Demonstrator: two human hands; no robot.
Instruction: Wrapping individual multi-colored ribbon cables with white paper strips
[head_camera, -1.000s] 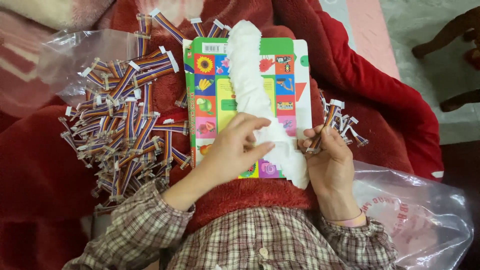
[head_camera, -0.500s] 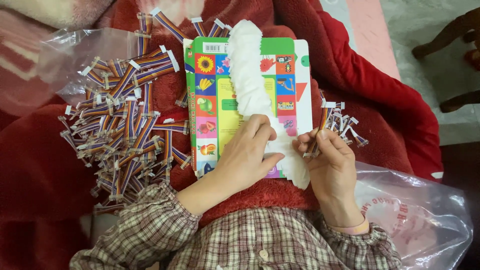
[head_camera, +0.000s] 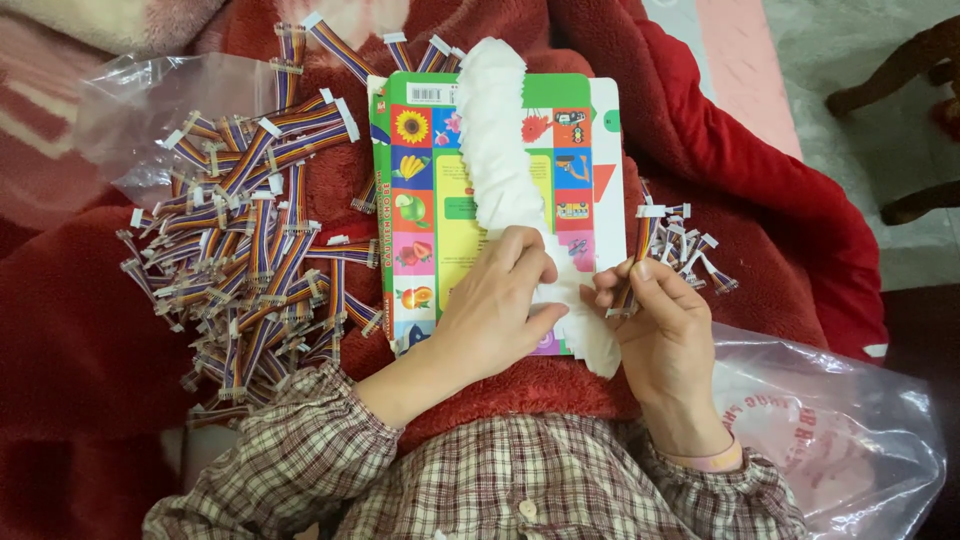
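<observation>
- The left hand (head_camera: 495, 315) lies palm down on the lower end of the white cloth strip (head_camera: 515, 180), its fingers (head_camera: 520, 255) loosely curled and pressing the strip flat against the picture book (head_camera: 435, 210); it clasps nothing.
- The right hand (head_camera: 665, 335), just at 3 o'clock of the left, has thumb and fingertips pinched shut on a short rainbow ribbon cable (head_camera: 632, 270) with a white plug at the top; the cable stands nearly upright at the strip's right edge.
- The strip runs from the hands toward 12 o'clock, over the book's middle and past its top edge.
- The book rests on a red blanket (head_camera: 90, 380) across the lap.
- At 1 o'clock of the right hand, a small heap of cables (head_camera: 690, 245) lies on the blanket.
- At 9 to 10 o'clock of the book, a large pile of the same cables (head_camera: 245, 230) spreads out, partly on a clear plastic bag (head_camera: 150, 100).
- At 4 o'clock, another plastic bag (head_camera: 840, 430) lies crumpled.
</observation>
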